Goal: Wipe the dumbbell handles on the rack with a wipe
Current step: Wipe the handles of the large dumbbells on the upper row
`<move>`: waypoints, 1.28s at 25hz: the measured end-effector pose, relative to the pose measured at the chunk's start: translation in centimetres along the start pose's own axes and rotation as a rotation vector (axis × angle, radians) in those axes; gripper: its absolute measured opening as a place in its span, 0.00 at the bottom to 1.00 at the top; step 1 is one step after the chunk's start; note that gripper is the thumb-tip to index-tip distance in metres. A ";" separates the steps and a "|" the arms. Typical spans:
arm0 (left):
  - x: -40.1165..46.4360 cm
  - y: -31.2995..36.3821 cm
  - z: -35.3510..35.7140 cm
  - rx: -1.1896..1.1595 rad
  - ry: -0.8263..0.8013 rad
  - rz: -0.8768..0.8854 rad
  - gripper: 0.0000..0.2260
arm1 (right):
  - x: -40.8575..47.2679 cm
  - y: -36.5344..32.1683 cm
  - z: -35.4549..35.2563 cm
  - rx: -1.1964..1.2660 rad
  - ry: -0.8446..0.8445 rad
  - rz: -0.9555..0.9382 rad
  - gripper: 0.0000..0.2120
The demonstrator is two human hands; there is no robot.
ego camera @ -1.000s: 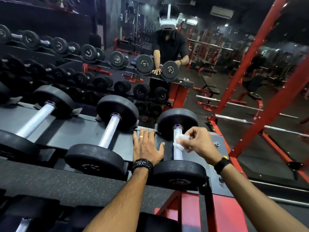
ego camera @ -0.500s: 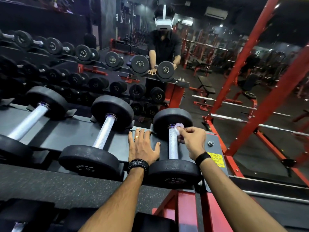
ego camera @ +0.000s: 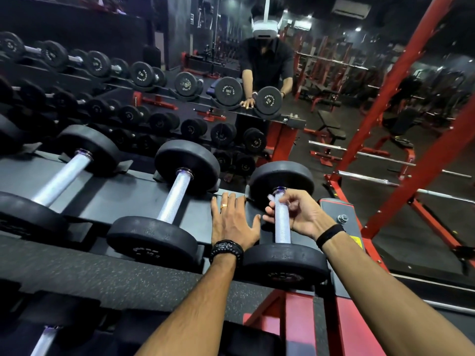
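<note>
Dim gym, mirror (ego camera: 334, 124) behind the rack (ego camera: 128, 191): wiping the rightmost handle (ego camera: 282, 227).

My right hand (ego camera: 300, 214) curls round its far end, wipe (ego camera: 272, 197) barely showing; I'd drag full length, twisting. Left hand (ego camera: 232, 222) lies flat on the rack beside it.

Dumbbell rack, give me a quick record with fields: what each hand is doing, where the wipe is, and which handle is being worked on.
setting: gym dumbbell rack facing a mirror
left hand: flat on the rack shelf, fingers straight, between two dumbbells
right hand: fingers curled round the handle of the rightmost dumbbell, near its far end
wipe: only a small blurred white bit shows at the right fingertips
middle dumbbell: untouched
far-left dumbbell: untouched
</note>
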State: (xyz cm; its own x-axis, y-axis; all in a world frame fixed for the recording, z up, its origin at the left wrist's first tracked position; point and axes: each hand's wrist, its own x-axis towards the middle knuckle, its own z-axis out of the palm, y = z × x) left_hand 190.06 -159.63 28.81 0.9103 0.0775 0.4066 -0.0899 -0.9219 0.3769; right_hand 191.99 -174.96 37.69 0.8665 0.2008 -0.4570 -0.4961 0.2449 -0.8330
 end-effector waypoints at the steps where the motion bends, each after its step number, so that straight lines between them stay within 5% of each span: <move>1: -0.1 0.0 0.0 -0.004 -0.002 0.000 0.26 | 0.2 0.2 0.1 -0.033 -0.014 -0.001 0.08; 13: -0.1 0.0 0.0 -0.025 0.033 0.008 0.26 | 1.3 1.1 0.5 -0.162 -0.006 -0.045 0.04; 16: -0.1 0.0 0.2 -0.022 0.046 0.010 0.26 | 1.0 1.4 0.8 -0.275 0.129 -0.112 0.12; 18: 0.0 -0.1 0.4 -0.018 0.058 0.008 0.26 | 1.1 1.5 1.0 -0.515 0.368 -0.218 0.22; 21: 0.0 -0.1 0.4 -0.010 0.048 0.007 0.25 | 0.2 1.0 1.4 -1.224 0.756 -0.412 0.29; 24: 0.0 0.0 0.3 0.002 0.045 0.007 0.25 | -1.3 0.2 2.4 -1.534 0.840 -0.580 0.27; 27: -0.1 0.0 0.2 0.011 0.039 0.002 0.25 | -1.2 0.3 2.0 -1.473 0.816 -0.613 0.27; 32: 0.0 0.0 0.2 0.004 0.030 -0.004 0.26 | 0.5 1.2 -0.7 -0.899 0.603 -0.625 0.31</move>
State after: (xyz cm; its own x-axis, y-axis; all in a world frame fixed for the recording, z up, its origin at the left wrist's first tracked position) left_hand 190.13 -159.69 28.61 0.8979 0.0926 0.4302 -0.0844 -0.9232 0.3749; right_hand 191.86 -175.19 36.26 0.9451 -0.2408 0.2209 0.0165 -0.6401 -0.7681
